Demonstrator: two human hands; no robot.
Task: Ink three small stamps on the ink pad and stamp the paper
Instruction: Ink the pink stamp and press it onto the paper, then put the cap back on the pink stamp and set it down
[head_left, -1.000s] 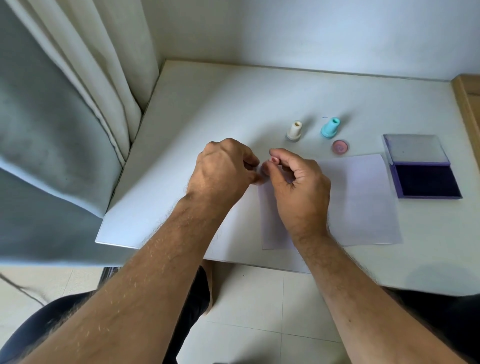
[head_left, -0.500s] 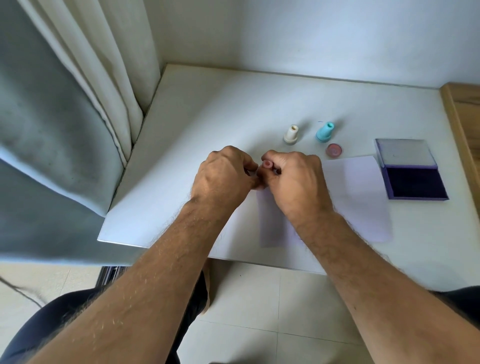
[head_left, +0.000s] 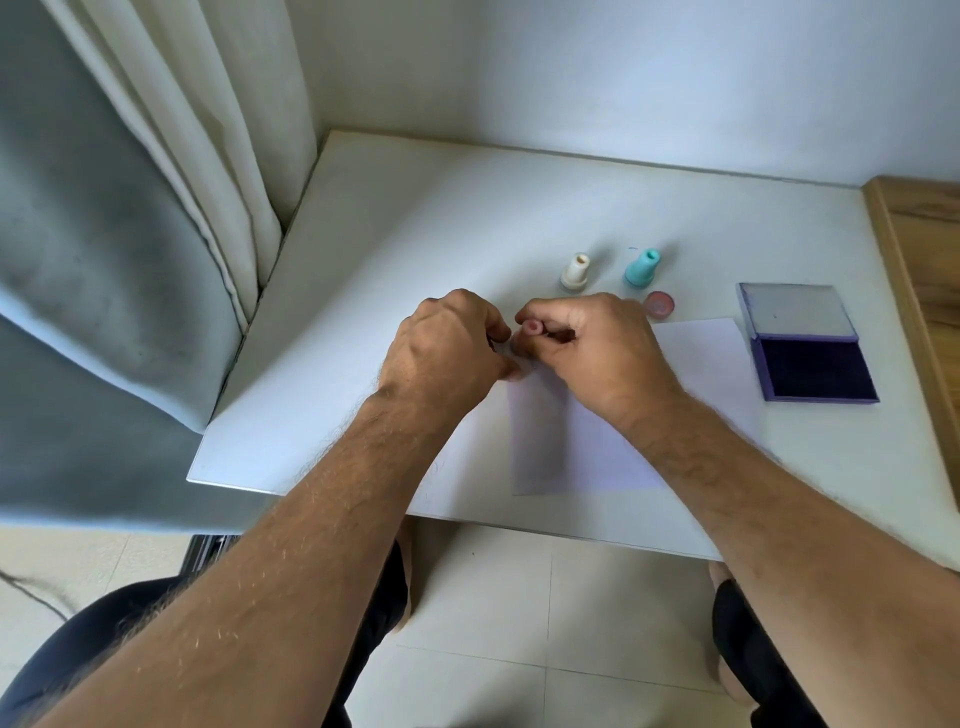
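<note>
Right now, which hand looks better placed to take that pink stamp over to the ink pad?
Probably the right hand: it already grips the pink stamp, and the open ink pad lies on its side.

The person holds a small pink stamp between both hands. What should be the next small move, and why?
Probably carry the pink stamp in the right hand to the open ink pad on the right and press it there. The pink cap already lies on the table, so the stamp seems uncapped, and the paper shows no print yet. The left hand can let go.
</note>
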